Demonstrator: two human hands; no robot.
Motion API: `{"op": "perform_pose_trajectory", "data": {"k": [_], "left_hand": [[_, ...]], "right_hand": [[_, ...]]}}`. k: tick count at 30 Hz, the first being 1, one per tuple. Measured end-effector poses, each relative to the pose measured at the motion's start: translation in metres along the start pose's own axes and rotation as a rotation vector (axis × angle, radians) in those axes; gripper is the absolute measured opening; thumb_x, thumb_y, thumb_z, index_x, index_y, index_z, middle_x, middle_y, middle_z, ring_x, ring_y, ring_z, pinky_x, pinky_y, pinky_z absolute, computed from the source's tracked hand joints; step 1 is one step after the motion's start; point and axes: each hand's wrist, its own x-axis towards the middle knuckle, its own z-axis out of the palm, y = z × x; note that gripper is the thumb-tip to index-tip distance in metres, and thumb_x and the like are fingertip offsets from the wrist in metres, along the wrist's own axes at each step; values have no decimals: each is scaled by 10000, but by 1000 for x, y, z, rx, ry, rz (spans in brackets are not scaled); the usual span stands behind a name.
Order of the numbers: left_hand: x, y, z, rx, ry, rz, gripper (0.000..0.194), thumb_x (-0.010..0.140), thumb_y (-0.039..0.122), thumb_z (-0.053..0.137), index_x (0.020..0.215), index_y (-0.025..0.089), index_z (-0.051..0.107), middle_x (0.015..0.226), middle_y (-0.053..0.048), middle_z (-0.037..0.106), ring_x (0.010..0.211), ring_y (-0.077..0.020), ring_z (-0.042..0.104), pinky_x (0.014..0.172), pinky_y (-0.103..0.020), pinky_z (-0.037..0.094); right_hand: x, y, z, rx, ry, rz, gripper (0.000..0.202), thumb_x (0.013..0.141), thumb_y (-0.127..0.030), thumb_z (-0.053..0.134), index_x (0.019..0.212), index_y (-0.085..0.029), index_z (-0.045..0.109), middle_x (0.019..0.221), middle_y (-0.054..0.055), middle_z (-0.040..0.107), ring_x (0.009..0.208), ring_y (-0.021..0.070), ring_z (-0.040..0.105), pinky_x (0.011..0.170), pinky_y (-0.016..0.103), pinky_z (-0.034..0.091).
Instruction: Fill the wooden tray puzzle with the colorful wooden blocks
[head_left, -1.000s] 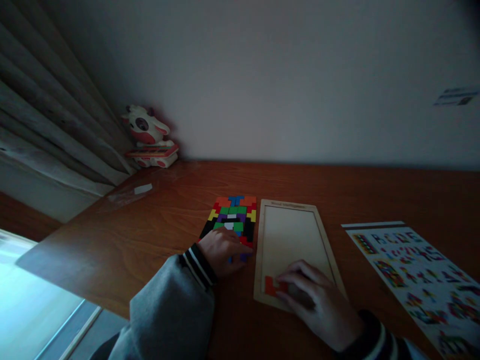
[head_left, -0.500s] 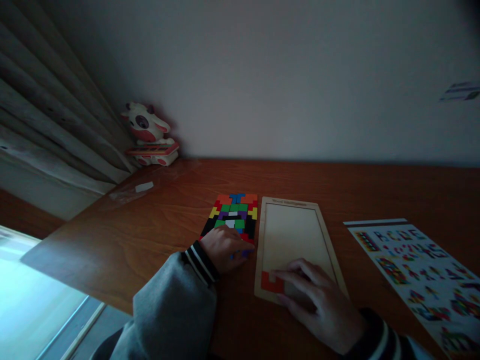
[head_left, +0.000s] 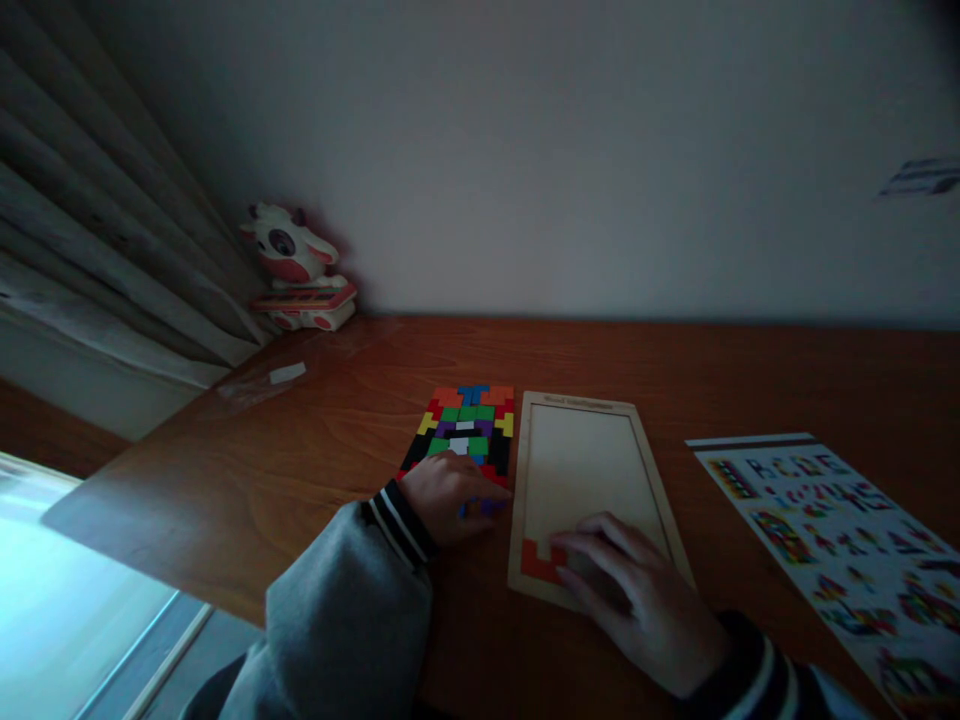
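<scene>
Colourful puzzle blocks (head_left: 469, 415) lie packed together in a flat pattern on the table. My left hand (head_left: 450, 495) rests over their near end, fingers bent around a small blue-purple piece (head_left: 486, 507). To the right lies a wooden tray (head_left: 523, 480) with a raised rim. An orange-red piece (head_left: 536, 565) sits in the tray's near left corner. My right hand (head_left: 619, 580) is over the tray's near end, its thumb and index fingertips at the right side of that piece, with a gap between the fingers.
A printed sheet of coloured block figures (head_left: 832, 540) lies on the right of the table (head_left: 337, 430). A cow toy with a keyboard (head_left: 300, 265) stands at the back left, near clear plastic wrapping (head_left: 262, 385) and a curtain (head_left: 112, 200).
My right hand's index finger has drawn back slightly to the right from the orange-red piece. My left hand has barely moved.
</scene>
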Motion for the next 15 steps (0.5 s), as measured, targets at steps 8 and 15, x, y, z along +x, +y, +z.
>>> {"op": "perform_pose_trajectory", "data": {"k": [8, 15], "left_hand": [[-1, 6, -5, -112, -29, -7, 417, 808, 302, 688, 1215, 233, 633, 1083, -53, 724, 977, -223, 674, 861, -336, 529], [-6, 4, -12, -10, -27, -106, 352, 814, 322, 666, 1162, 281, 684, 873, -45, 726, 821, -214, 664, 745, -323, 526]], "right_hand": [[1, -3, -2, 1, 9, -8, 188, 933, -284, 542, 1079, -264, 660, 954, 56, 633, 879, 193, 645, 776, 350, 560], [1, -1, -2, -1, 20, -7, 188, 929, -282, 543, 1075, -259, 659, 965, 61, 638, 887, 195, 645, 787, 350, 558]]}}
